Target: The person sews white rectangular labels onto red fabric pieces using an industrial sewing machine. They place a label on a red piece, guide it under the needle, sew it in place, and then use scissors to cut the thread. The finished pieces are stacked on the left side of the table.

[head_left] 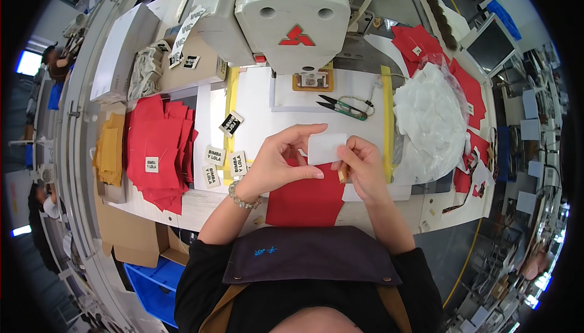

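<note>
Both forearms coming in from lower edge, converging at centre. Left hand (277, 162) raised, palm turned inward, thumb and index extended in a pinching grip, other fingers curling under; bead bracelet sitting on wrist. Right hand (363, 165) meeting it from opposite side, fingers bent, pinching shut, knuckles facing up.

Person wears a black long-sleeve top, sleeves pushed up approx. to the elbows, forearms bare. Over it a dark navy fabric apron bib (310, 254) w/ small blue embroidered mark at upper left and 2 metal rivets at lower corners; tan straps below. Left wrist: pale beaded bracelet (243, 198). Both hands bare, no gloves.
</note>
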The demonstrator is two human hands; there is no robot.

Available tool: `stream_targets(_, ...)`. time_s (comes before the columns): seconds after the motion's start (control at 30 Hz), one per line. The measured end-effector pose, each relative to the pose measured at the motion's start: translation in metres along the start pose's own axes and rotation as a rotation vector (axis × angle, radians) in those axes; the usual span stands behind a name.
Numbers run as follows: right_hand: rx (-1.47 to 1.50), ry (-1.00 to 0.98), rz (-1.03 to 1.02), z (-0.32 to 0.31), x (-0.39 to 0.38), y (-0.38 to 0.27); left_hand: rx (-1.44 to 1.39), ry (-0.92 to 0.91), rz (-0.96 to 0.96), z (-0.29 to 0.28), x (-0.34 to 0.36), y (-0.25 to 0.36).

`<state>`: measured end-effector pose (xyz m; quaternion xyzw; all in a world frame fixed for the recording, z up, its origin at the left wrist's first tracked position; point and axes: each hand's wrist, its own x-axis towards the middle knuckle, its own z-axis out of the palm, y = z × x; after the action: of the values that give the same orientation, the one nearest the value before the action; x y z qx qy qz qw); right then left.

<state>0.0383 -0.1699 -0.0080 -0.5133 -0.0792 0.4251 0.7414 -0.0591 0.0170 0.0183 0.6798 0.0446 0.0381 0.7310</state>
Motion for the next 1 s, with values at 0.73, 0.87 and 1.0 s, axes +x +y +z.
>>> stream_targets(0.73,-0.299,0.061,-0.031,-0.002,-0.007,0.002,0.15,0.017,0.01,-0.017,0.008,-0.028)
stream_targets(0.87,-0.309,0.072,0.051,-0.014,-0.007,0.003,0.33,0.016,0.099,-0.01,0.014,-0.016)
stream_targets(1.0,-0.33,0.061,0.104,-0.02,-0.007,-0.003,0.502,-0.008,0.193,-0.013,0.02,-0.008)
